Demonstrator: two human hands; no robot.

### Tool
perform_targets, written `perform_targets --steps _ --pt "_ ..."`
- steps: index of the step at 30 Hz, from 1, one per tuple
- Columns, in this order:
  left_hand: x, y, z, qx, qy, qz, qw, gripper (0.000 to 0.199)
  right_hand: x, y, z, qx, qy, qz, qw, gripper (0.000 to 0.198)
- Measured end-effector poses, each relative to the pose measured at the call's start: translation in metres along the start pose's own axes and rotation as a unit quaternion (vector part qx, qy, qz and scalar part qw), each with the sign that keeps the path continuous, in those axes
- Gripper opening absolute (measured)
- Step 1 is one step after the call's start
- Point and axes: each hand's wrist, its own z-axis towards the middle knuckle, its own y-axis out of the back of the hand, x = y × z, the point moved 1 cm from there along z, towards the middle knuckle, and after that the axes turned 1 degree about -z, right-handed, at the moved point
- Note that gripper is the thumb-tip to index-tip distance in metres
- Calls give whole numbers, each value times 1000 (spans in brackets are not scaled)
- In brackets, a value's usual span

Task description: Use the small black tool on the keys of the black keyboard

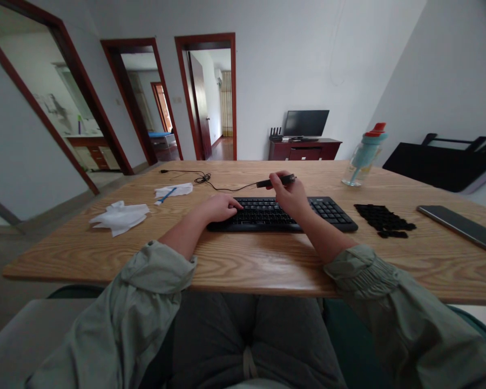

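Note:
A black keyboard [263, 214] lies in front of me on the wooden table. My left hand [221, 208] rests over its left end, fingers stretched to the right onto the keys and not wrapped round anything. Above the keyboard's right half, my right hand [290, 195] is closed around a black pen-shaped tool [263, 183], held nearly level; its exact kind is unclear. To the right of the keyboard is a pile of small black pieces that look like loose keycaps [380, 217].
A black cable [204, 178] runs behind the keyboard. Crumpled white tissue [119, 217] and a blue stick [167, 194] on more tissue lie at left. A phone [461, 226] and a drink bottle [362, 156] stand at right. The table's front edge [259, 290] is near my lap.

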Motion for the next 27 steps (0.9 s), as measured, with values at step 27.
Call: perform_targets --steps 27 --pt "13 -3 1 -56 -8 -128 990 35 1 -14 -10 167 -62 40 983 44"
